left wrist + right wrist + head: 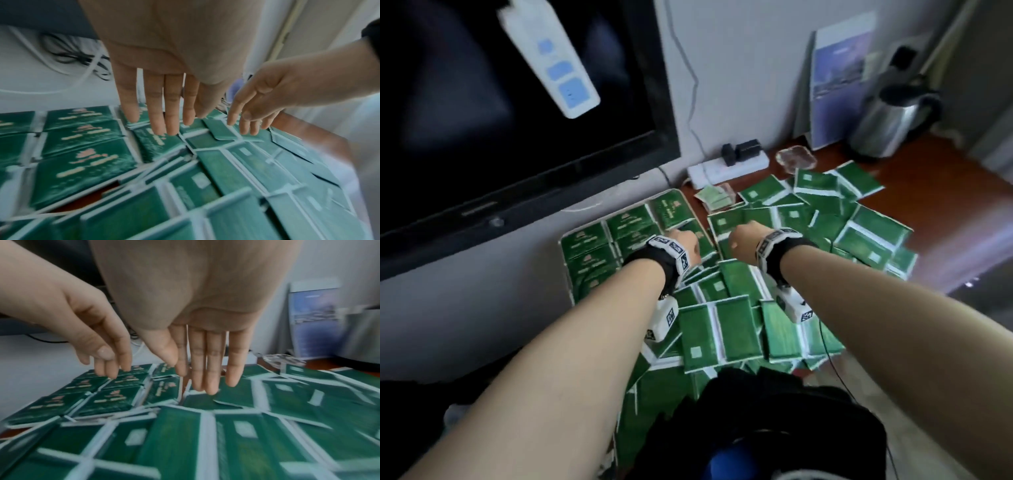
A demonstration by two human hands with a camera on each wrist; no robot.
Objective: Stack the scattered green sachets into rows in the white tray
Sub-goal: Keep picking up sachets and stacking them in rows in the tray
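Green sachets (732, 325) with white edges lie scattered in a wide heap across the brown table. On the left, the white tray (566, 236) holds sachets (589, 243) laid face up in rows. My left hand (685, 245) hovers over the tray's right side, fingers straight and spread (156, 116), holding nothing. My right hand (744, 240) hovers just beside it over loose sachets (232, 394), its fingers (209, 369) straight and pointing down, also empty. Both hands are close together, a little above the sachets.
A black screen (500, 120) stands behind the tray. A white power strip (726, 169) with plugs, a glass ashtray (796, 157), a steel kettle (890, 120) and a standing leaflet (839, 82) line the back wall. Bare table (945, 192) shows at the right.
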